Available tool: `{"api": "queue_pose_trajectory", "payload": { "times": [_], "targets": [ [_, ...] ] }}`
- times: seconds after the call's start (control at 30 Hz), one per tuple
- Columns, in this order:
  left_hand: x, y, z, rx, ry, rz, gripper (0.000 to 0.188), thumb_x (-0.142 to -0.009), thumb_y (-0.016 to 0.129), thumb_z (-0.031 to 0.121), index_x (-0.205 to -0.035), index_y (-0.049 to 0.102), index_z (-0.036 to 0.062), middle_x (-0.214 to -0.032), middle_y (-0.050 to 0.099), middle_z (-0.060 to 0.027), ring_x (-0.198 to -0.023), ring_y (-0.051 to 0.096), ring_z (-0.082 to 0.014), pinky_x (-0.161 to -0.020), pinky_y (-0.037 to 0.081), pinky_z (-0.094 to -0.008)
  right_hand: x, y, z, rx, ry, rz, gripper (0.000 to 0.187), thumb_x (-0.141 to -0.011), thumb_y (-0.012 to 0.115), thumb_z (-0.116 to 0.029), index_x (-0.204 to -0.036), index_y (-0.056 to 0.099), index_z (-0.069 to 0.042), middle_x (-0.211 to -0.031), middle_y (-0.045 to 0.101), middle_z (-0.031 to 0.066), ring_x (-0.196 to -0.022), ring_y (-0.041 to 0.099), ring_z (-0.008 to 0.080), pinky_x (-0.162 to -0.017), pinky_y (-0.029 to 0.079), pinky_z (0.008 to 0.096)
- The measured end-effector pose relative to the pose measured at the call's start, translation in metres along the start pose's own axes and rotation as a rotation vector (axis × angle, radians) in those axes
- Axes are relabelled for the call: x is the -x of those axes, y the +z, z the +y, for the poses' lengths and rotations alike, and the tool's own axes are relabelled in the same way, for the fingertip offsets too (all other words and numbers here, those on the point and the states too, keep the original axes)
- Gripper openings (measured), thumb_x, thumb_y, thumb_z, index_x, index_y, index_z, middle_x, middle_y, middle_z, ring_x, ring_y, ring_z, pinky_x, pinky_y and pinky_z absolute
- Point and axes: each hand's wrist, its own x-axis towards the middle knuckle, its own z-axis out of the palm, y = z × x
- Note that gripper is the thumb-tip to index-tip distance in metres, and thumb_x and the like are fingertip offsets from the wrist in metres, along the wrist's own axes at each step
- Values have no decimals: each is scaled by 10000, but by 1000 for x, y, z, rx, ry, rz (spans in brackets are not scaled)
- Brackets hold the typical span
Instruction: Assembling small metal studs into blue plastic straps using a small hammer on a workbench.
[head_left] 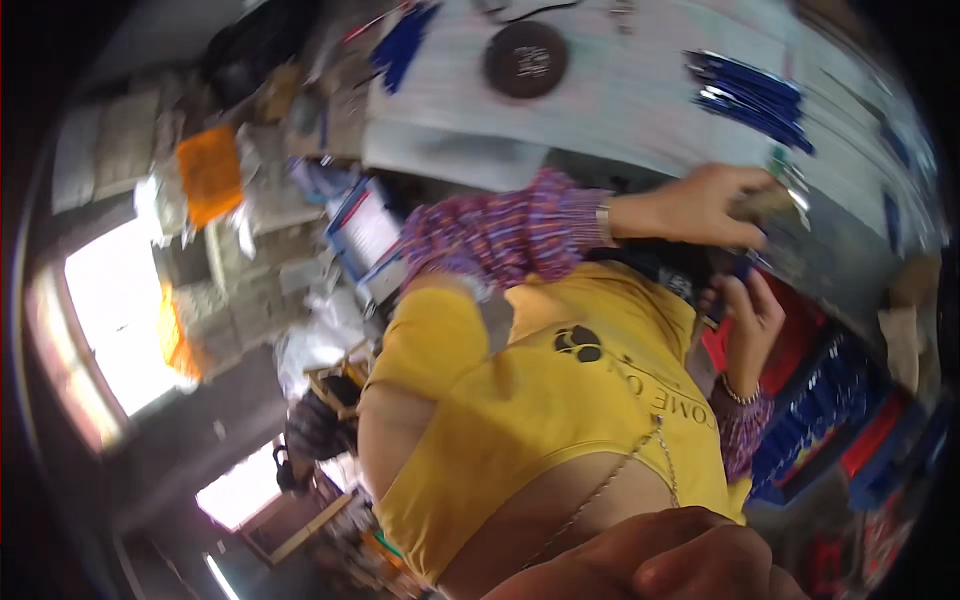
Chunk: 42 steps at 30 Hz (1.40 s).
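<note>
The two hands are near each other but apart: the left hand (705,208) has its thumb and fingers spread, while the right hand (752,315), just below it, has its fingers curled. A small dark-blue piece (742,266) is at the right hand's fingertips; blur hides whether they clamp it. Beyond the left hand, a bundle of blue strips (750,102) with shiny ends lies on the white-covered tabletop (630,85). Farther to the hands' left sits a round brown disc (525,60); more blue pieces (815,410) lie to the right hand's lower right.
</note>
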Motion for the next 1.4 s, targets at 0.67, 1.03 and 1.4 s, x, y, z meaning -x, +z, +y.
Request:
{"api": "queue_pose_trajectory", "payload": {
  "times": [0.67, 1.03, 1.4],
  "targets": [
    [9, -87, 21, 243, -409, 168, 658, -706, 728, -1, -1287, 420, -15, -700, 601, -57, -457, 476, -64, -395, 352, -213, 40, 126, -107, 157, -813, -1259, 475, -755, 657, -97, -1206, 517, -40, -1151, 501, 113, -1027, 512, 257, -794, 493, 364],
    [11, -106, 40, 155, -477, 141, 642, -703, 748, -6, -1267, 443, 7, -701, 598, -53, -452, 472, -61, -386, 345, -213, 56, 155, -99, 382, -1187, -940, 429, -827, 514, -120, -1249, 474, -55, -1192, 484, 131, -1093, 509, 267, -866, 477, 335],
    [16, -116, 52, 100, -492, 125, 635, -715, 747, -13, -1270, 441, 8, -696, 597, -46, -466, 483, -60, -392, 344, -207, 62, 161, -83, 500, -1248, -893, 469, -865, 481, -145, -1330, 432, -106, -1103, 545, 116, -1037, 559, 277, -832, 453, 430]
  ]
}}
